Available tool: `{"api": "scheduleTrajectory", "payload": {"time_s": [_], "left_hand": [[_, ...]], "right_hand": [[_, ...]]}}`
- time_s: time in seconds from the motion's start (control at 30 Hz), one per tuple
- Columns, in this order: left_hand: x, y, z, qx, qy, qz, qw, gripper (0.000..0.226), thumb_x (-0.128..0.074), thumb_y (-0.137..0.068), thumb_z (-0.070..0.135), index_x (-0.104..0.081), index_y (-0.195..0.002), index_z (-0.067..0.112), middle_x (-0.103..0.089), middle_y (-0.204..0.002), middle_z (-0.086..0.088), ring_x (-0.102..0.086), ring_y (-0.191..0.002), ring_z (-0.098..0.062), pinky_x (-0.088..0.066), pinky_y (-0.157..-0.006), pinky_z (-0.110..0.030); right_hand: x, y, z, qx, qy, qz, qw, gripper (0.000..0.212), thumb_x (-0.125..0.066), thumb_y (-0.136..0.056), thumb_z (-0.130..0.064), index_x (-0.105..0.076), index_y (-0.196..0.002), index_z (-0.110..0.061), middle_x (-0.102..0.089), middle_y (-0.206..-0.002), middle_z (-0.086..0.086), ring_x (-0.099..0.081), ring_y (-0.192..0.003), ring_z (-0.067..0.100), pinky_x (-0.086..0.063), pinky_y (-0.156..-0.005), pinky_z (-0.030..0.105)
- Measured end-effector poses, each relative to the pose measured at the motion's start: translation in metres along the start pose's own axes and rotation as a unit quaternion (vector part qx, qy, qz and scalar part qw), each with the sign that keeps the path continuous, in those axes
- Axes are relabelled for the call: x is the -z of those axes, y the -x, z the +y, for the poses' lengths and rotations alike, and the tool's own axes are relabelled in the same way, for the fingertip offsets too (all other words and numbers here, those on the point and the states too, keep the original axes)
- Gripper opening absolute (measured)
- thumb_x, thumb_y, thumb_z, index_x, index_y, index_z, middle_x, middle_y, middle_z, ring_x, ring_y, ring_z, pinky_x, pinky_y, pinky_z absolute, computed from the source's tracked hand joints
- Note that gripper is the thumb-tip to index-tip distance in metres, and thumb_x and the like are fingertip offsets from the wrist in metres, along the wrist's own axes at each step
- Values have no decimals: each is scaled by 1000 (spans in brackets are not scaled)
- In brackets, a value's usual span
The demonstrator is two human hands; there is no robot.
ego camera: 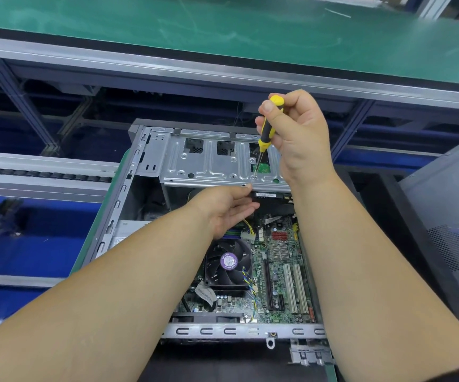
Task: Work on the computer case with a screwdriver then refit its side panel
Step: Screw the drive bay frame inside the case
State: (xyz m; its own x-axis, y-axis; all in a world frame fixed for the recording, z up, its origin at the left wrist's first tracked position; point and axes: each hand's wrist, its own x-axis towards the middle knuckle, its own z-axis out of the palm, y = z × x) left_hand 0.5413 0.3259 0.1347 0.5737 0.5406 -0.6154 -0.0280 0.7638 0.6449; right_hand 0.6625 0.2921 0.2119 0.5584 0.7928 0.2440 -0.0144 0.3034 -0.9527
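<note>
Driving a screw at the near edge of the drive cage, we are in the screwdriver part of the job; whether the screw goes in or comes out, we cannot tell. The computer case lies open on its side in the middle of the scene, motherboard and CPU fan exposed. The side panel, dark grey with a perforated vent, sits at the right, off the case, so refitting it is not yet done.

Our right hand is raised above the far right part of the cage, fingers and thumb curled round the yellow-and-black screwdriver. The tool stands nearly upright, slightly tilted, its tip down at a screw hole in the cage plate.

Our left hand reaches in from the near left, palm turned up, fingers fairly straight and close together. Its fingertips touch the cage's near lip just beside the tip, apparently steadying the cage; it holds nothing we can see.
</note>
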Motion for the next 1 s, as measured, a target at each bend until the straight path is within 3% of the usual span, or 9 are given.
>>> {"api": "scheduleTrajectory", "payload": {"time_s": [0.1, 0.2, 0.3, 0.43, 0.5, 0.6, 0.77, 0.87, 1.0], "left_hand": [[0, 0, 0, 4, -5, 1, 1000, 14, -68, -89, 13, -60, -97, 4, -65, -103, -16, -70, -85, -23, -60, -68, -25], [0, 1, 0, 11, -25, 9, 1000, 11, -66, -91, 18, -61, -96, 9, -67, -101, -13, -69, -86, -20, -57, -71, -26], [0, 5, 2, 26, -110, 29, 993, 19, -66, -90, 33, -63, -89, 14, -68, -87, -4, -64, -76, -13, -52, -69, -25], [4, 15, 2, 32, -235, 38, 971, 29, -66, -89, 40, -62, -77, 13, -59, -55, 6, -51, -52, -7, -45, -54, -20], [4, 22, 1, 5, -261, 24, 965, 30, -63, -92, 37, -62, -75, 13, -57, -50, 7, -48, -49, -7, -42, -50, -19], [-3, 35, -1, -73, -292, 5, 954, 29, -61, -94, 30, -64, -73, 11, -59, -54, 3, -49, -48, -9, -42, -51, -20], [-17, 56, -10, -225, -478, 13, 849, 20, -65, -88, 36, -69, -76, 20, -72, -72, 7, -62, -65, -6, -51, -72, -27], [-35, 70, -17, -257, -521, -4, 814, 12, -66, -88, 37, -69, -82, 27, -72, -80, 7, -68, -82, -15, -53, -82, -32], [-65, 89, -26, -304, -583, -35, 753, 8, -65, -88, 38, -69, -83, 34, -68, -81, 13, -63, -76, -5, -47, -68, -22]], "right_hand": [[3, 1, -2, 14, 59, 31, 998, 11, -68, -90, -10, -61, -98, -12, -68, -86, 2, -68, -83, 21, -56, -75, 37], [10, 1, -6, 29, 180, 31, 983, 16, -68, -90, -14, -59, -102, -17, -68, -82, -7, -66, -78, 14, -60, -76, 44], [10, 8, -12, 49, 314, 36, 948, 16, -68, -88, -21, -55, -94, -28, -68, -86, -6, -69, -83, 21, -57, -79, 50], [10, 16, -38, 105, 237, 90, 962, 15, -66, -89, -13, -53, -90, -21, -65, -78, -5, -67, -69, 12, -58, -65, 34], [19, 23, -54, 114, 189, 100, 970, 14, -65, -90, -9, -54, -91, -17, -64, -79, -2, -66, -68, 10, -59, -66, 31], [45, 39, -73, 108, 163, 115, 974, 14, -62, -91, -5, -55, -93, -18, -63, -78, -14, -65, -74, 7, -58, -69, 27], [105, 76, -83, 93, 196, 145, 965, 15, -60, -92, -3, -57, -98, -17, -59, -82, -10, -64, -73, 2, -56, -68, 21], [141, 97, -79, 65, 202, 171, 962, 18, -62, -91, -5, -59, -100, -21, -60, -82, -13, -64, -78, 4, -58, -69, 24], [183, 122, -68, 22, 187, 182, 965, 17, -62, -90, -2, -60, -101, -16, -62, -82, -10, -66, -74, 6, -58, -67, 25]]}}
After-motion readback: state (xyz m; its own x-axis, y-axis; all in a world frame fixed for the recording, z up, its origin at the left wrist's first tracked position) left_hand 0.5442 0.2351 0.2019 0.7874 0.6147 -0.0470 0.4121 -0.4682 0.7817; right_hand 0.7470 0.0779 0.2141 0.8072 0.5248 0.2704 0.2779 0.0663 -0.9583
